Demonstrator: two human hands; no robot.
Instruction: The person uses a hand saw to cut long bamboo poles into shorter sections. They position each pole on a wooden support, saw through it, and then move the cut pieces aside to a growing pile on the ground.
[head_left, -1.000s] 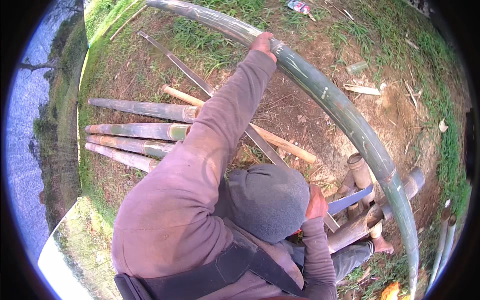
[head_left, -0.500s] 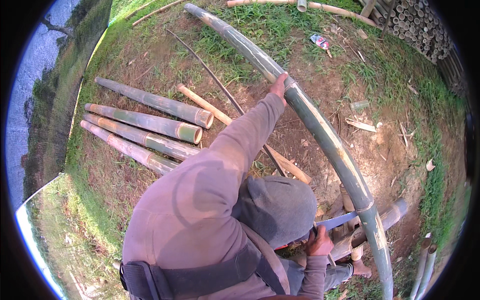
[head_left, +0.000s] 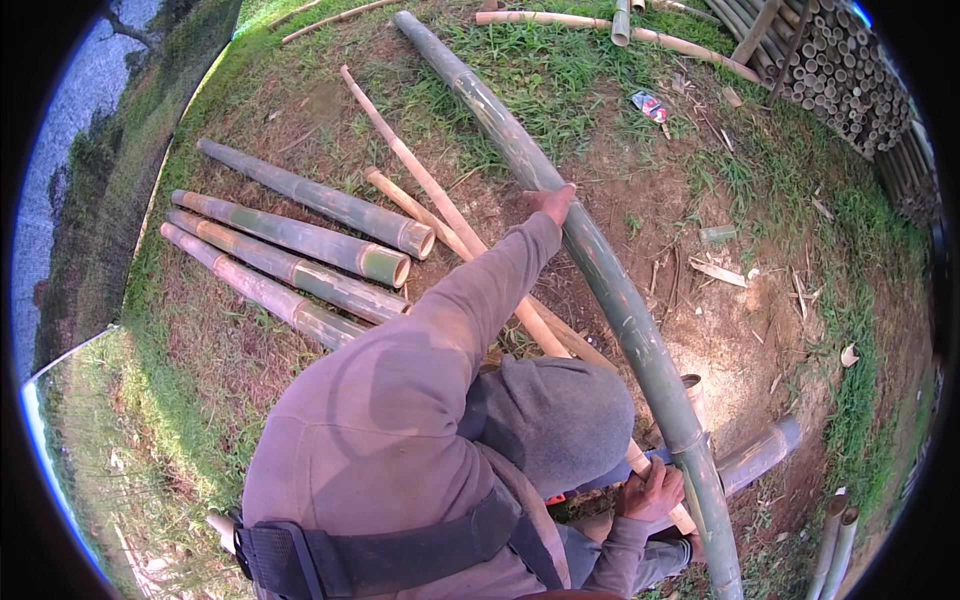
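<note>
A long green bamboo pole [head_left: 622,310] slants from the far middle to the near right. My left hand [head_left: 551,204] is closed on its left side at mid-length, with some fingers hidden behind it. Low beside the pole's near part, my right hand [head_left: 652,491] is wrapped round a split bamboo strip [head_left: 432,188]. The strip's pale face is up, and it runs far left past my bent knee, which covers part of it. A saw with a blue blade [head_left: 607,478] lies partly hidden between my knee and the pole.
Several cut bamboo lengths [head_left: 300,232] lie on the left. Under the pole's near part is a bamboo crosspiece [head_left: 757,458] beside a short upright stake [head_left: 693,393]. A stack of bamboo [head_left: 845,75] stands far right. Dark netting [head_left: 90,190] borders the left.
The pole has shifted left at its near end and turned, showing more green. The strip has turned from its dark edge to its pale face. My right hand has moved slightly right.
</note>
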